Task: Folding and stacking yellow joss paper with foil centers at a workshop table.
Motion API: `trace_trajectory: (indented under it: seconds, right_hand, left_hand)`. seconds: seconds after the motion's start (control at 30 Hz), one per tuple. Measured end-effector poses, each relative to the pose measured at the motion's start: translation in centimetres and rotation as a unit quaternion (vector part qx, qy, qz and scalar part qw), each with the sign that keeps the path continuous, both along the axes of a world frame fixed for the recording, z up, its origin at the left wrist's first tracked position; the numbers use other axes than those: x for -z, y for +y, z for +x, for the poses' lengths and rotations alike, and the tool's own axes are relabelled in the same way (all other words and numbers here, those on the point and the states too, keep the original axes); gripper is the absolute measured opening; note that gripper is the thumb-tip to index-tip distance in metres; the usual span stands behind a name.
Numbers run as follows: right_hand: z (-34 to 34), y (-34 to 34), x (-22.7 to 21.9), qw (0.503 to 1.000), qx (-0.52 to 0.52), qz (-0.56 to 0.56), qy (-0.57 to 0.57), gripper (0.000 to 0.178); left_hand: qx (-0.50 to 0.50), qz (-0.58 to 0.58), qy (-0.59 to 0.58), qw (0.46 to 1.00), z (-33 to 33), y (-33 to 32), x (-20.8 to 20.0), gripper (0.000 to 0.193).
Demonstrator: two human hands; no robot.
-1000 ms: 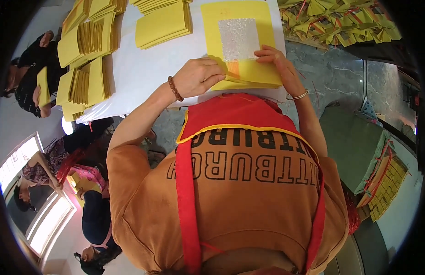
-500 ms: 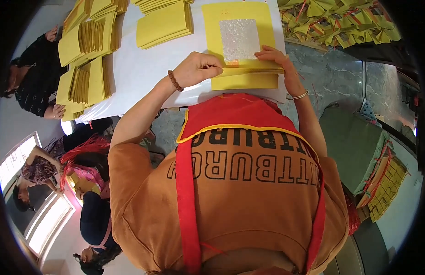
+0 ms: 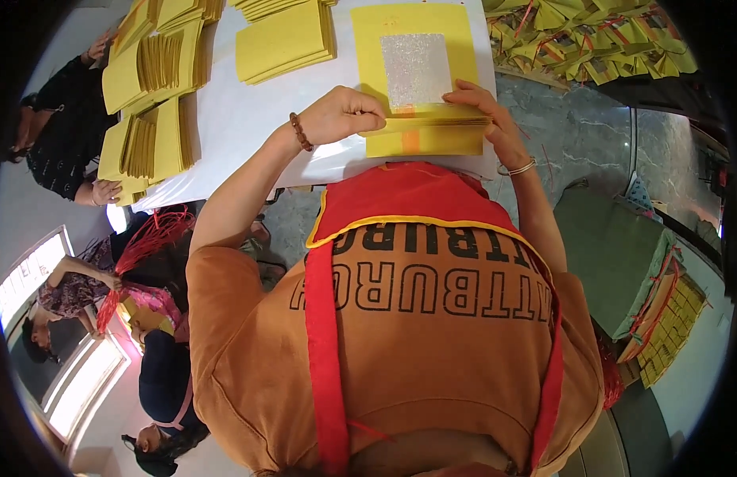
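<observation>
A stack of yellow sheets (image 3: 460, 141) is lying at the near edge of the counter (image 3: 273, 119), toward its right end, its upper layers bending up along a crosswise fold. The left hand (image 3: 348, 111) is pinching the left end of that fold, thumb against curled fingers, while the right hand (image 3: 487, 118) is resting loosely open at the other end — its extended fingers touching the paper near a silver rectangle (image 3: 416, 70). An orange band (image 3: 410, 143) is crossing the part of the stack nearest the counter's front edge. A beaded bracelet (image 3: 301, 131) is circling the left wrist, a thin bangle (image 3: 518, 168) the right. Folded yellow bundles (image 3: 282, 44) are sitting farther back on the counter, and more stacks (image 3: 150, 67) are lining its left side. At the counter's near left corner a co-worker's hand (image 3: 106, 192) is touching a lower stack — how firmly, I cannot tell. Beyond the counter's left front, another person is holding red strands (image 3: 150, 242). Past the counter's right edge, a pile of yellow papers (image 3: 595, 40) is spreading out.
</observation>
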State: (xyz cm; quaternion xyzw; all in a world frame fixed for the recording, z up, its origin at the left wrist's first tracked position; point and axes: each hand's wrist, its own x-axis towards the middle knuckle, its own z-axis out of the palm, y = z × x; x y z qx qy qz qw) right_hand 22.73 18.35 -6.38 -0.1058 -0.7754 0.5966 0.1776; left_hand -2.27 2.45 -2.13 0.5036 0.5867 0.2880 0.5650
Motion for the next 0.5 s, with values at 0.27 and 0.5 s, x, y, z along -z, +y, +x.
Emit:
trace_trajectory:
  seconds: [0.27,0.5]
  right_hand:
    - [-0.06,-0.15,-0.41,0.999,0.011,-0.014,-0.033,0.057]
    - [-0.62,-0.39,-0.17,0.992,0.103,-0.023,-0.076,0.027]
  left_hand:
    - [0.006,-0.012,0.012,1.0,-0.18,0.21,-0.15,0.015]
    - [-0.062,0.175,0.057,0.981,-0.18,-0.47,-0.19,0.025]
